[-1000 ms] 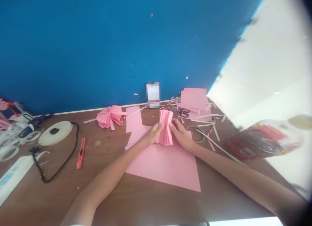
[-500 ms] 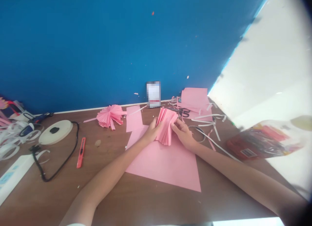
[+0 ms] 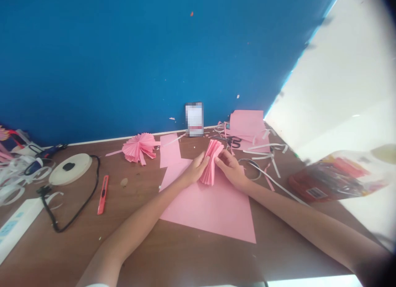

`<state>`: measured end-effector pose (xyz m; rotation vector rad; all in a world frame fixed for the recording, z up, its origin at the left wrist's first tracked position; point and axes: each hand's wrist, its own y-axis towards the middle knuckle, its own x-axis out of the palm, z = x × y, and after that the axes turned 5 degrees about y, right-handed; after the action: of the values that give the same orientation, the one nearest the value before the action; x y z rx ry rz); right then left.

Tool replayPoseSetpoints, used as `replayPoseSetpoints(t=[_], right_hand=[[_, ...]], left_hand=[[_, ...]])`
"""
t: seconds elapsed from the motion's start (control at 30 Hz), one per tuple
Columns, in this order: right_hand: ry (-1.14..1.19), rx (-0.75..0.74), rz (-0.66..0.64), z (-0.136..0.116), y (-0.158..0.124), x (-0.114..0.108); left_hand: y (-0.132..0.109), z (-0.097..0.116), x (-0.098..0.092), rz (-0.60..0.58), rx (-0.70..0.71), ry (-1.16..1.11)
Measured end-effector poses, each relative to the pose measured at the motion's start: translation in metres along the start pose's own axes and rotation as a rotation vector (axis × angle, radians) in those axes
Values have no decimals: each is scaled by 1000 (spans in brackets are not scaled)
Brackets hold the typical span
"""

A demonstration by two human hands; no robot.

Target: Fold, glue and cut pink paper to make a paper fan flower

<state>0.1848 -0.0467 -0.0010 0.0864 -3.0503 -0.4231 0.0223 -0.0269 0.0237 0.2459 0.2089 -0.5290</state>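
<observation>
Between my hands is a pleated strip of pink paper (image 3: 211, 165), its folds running lengthwise and bunched close. My left hand (image 3: 197, 167) pinches its left side. On its right side my right hand (image 3: 229, 165) grips with thumb and fingers. Beneath lies a large flat sheet of pink paper (image 3: 210, 212). A smaller pink piece (image 3: 170, 150) lies behind it on the left. Further left rests a pink pleated paper rosette (image 3: 140, 148) with strips sticking out from it.
A red box cutter (image 3: 103, 195) and a white reel (image 3: 70, 169) with a black cable lie left on the brown table. Black-handled scissors (image 3: 235, 143) sit among paper scraps. A phone (image 3: 194, 119) leans on the blue wall. At right is a plastic bag (image 3: 332, 177).
The pleated paper has narrowed, its folds pressed closer together. My left hand has shifted slightly right, and my two hands are nearer each other.
</observation>
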Motion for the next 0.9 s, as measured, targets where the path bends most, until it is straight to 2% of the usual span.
replayPoseSetpoints(t=[0.13, 0.3, 0.5, 0.63, 0.9], right_hand=[[-56, -8, 10, 1, 0, -1], [-16, -25, 11, 1, 1, -2], [128, 3, 1, -2, 0, 0], [167, 31, 20, -5, 0, 0], [262, 74, 19, -2, -1, -1]], left_hand=[[1, -5, -1, -35, 7, 7], [2, -7, -1, -73, -7, -2], [7, -14, -2, 63, -47, -132], [8, -16, -4, 111, -90, -172], [9, -19, -6, 104, -96, -86]])
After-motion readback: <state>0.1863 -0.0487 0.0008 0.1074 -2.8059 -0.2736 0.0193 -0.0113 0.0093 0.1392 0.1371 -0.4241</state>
